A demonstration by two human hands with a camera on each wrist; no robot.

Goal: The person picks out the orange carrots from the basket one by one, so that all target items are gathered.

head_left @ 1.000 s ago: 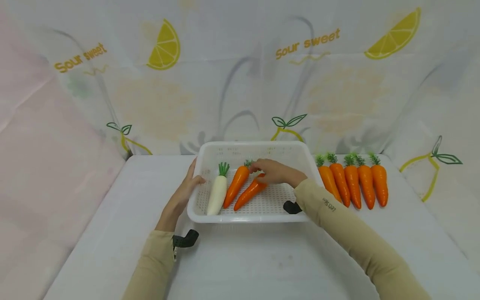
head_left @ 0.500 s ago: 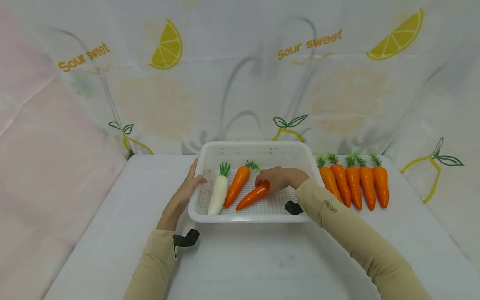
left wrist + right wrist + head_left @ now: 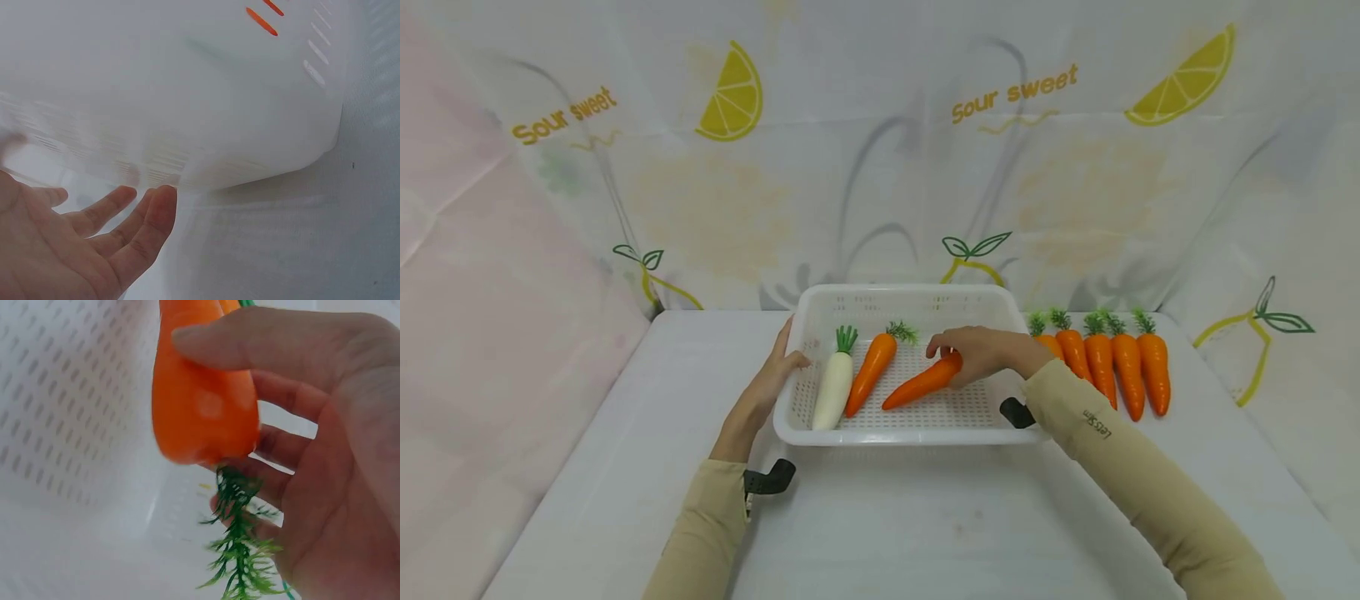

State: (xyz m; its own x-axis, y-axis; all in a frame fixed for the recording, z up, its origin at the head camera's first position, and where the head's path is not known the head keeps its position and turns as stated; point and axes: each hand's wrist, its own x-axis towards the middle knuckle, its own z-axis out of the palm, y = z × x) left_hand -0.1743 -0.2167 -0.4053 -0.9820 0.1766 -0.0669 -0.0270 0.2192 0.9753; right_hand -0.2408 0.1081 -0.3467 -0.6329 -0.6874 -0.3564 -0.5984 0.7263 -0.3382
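My right hand [image 3: 985,352] holds a carrot [image 3: 921,387] by its thick end inside a white plastic basket [image 3: 910,437]. In the right wrist view the thumb lies on the orange body of this carrot [image 3: 203,400], its green leafy top [image 3: 237,544] hanging beside the fingers. At the basket's left side, my left hand [image 3: 772,379] grips the rim, thumb over the edge. Its fingertips [image 3: 161,206] lie along the outer wall in the left wrist view. A white radish [image 3: 833,392] and a second carrot [image 3: 871,375] lie side by side in the basket's left part.
Several more carrots [image 3: 1127,375] lie in a row on the white table [image 3: 955,525], right of the basket, partly behind the right forearm. A patterned cloth [image 3: 850,183] hangs behind the table. Dark wrist cameras [image 3: 772,477] stick out from both wrists.
My right hand has shifted to the right inside the basket, and the carrot it holds has moved right with it, away from the second carrot. The left hand stays at the rim.
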